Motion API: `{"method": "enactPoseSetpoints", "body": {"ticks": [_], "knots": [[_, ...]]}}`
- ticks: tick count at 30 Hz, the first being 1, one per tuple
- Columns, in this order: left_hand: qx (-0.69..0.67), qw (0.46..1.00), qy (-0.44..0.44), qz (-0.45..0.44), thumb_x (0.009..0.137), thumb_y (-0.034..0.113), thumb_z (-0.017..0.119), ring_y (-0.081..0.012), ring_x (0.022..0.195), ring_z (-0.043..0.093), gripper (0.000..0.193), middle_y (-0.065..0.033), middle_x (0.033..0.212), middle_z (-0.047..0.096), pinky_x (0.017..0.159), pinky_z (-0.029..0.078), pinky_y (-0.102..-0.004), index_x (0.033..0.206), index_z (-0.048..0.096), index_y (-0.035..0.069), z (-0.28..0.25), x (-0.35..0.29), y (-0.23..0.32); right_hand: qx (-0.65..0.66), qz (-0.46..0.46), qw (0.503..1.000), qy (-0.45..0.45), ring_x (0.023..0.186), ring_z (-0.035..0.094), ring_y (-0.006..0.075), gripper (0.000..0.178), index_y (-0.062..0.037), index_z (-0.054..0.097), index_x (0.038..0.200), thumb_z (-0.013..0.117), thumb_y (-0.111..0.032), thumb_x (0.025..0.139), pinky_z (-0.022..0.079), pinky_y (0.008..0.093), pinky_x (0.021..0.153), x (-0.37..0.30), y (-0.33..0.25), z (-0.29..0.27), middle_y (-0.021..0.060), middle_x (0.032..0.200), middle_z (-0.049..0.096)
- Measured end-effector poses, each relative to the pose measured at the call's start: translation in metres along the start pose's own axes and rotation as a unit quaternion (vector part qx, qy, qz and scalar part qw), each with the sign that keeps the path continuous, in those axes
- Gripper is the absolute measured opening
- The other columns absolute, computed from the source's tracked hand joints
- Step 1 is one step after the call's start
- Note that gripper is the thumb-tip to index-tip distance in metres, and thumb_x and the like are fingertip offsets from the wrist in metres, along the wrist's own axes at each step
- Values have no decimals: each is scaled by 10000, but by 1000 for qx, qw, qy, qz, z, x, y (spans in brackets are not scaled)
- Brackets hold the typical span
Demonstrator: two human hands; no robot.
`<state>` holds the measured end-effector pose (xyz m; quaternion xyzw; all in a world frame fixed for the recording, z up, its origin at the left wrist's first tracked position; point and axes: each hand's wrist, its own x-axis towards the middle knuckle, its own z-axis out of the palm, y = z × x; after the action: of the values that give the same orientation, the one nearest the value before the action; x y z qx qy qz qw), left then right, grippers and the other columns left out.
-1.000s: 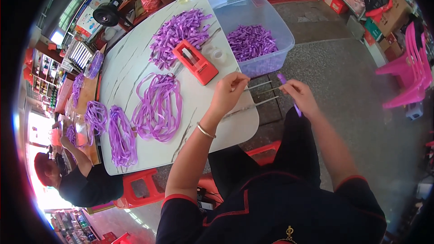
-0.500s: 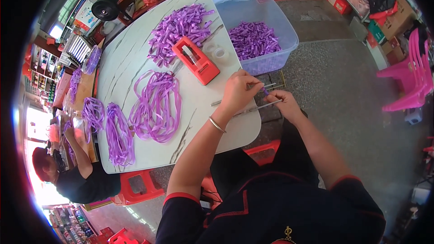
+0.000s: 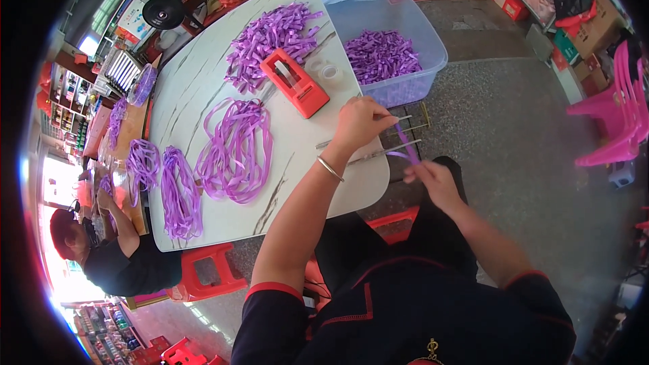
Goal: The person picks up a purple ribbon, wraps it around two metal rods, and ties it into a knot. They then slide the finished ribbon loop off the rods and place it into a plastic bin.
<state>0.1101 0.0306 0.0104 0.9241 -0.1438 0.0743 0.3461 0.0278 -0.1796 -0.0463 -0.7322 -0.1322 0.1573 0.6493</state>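
Observation:
My left hand is closed in a pinch on one end of a purple ribbon, beside the tip of the farther of two thin metal rods that jut past the table's right edge. The ribbon runs across both rod tips toward me. Slightly smeared by motion, my right hand is closed on the ribbon's nearer part, just below the nearer rod. A pale loop of ribbon bends beside that rod's tip.
On the marbled table lie a red tape dispenser, clear tape rolls, a heap of purple ribbon bows and bundles of long ribbon. A clear bin holds more purple pieces. Another person sits at the left.
My right hand has moved down toward me from the rod tips, drawing out a length of ribbon. My left hand stays near the farther rod's tip.

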Motion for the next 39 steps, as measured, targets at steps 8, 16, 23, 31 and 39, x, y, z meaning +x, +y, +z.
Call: {"method": "enactPoseSetpoints", "body": {"ticks": [8,16,23,31,39], "knots": [[-36,998,-44,-23,670,256,702,-248,662,600,181,-102,691,624,616,463,-343,745,699,92,-1,4,-6,97,52,993,-35,767,621,134,250,12,622,869,465,-179,908,459,267,730,-91,-10,1,80,784,655],[-29,993,-98,-56,733,295,656,-223,661,604,243,-99,724,647,623,456,-323,820,687,70,-3,9,-5,-131,-119,981,-79,936,536,219,148,-67,668,797,554,-153,836,387,325,844,-140,-20,-6,70,943,599],[-14,993,-108,-36,749,293,640,-201,648,596,241,-103,724,645,621,453,-314,828,687,70,-4,9,-11,-191,-105,972,-87,977,444,202,98,-112,700,831,621,-138,779,357,299,859,-170,-31,-13,50,973,494],[-25,993,-107,-51,771,236,653,-189,640,536,254,-118,683,571,596,408,-315,795,653,-17,-4,6,0,-105,-26,987,-118,931,462,163,133,-89,691,899,604,-128,806,373,275,834,-174,-15,-17,33,911,499],[-7,996,-79,-47,768,245,657,-217,647,538,257,-123,692,559,593,406,-325,792,651,-11,-4,1,3,11,71,985,-158,848,481,116,178,-96,673,984,577,-153,846,385,255,800,-175,-11,-18,16,833,516]]}}
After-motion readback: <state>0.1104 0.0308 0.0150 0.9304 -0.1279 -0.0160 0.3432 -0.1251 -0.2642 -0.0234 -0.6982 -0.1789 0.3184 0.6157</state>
